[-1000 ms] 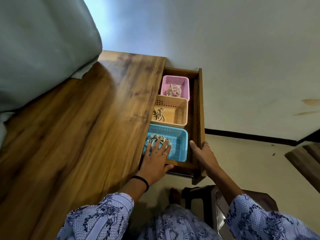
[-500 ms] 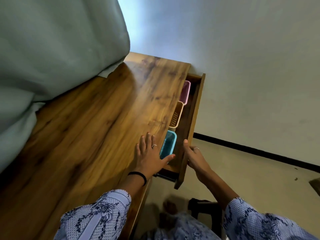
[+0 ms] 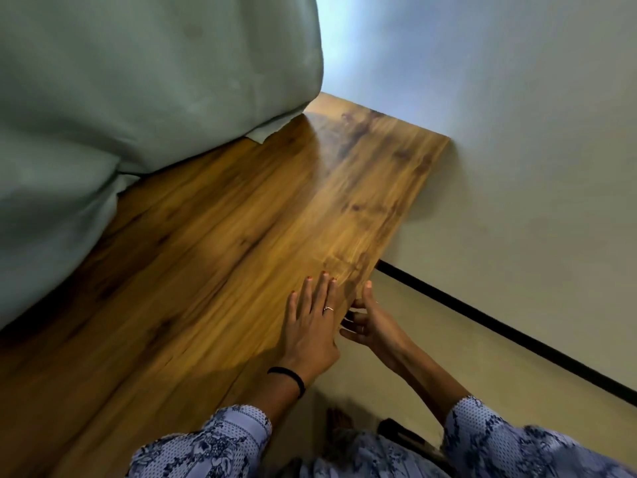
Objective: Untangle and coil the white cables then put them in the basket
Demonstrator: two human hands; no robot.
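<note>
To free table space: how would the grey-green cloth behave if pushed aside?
Probably floppy: the grey-green cloth sags in soft folds, so it would bunch, not slide whole. Its bulk suggests some weight. The glossy table may let it slip.

The wooden tabletop point(image 3: 206, 270) lies bare ahead of the left hand point(image 3: 310, 329), open to reach across; a green curtain point(image 3: 120, 98) drapes over its far left side, and the wall point(image 3: 517, 150) closes its far end
</note>
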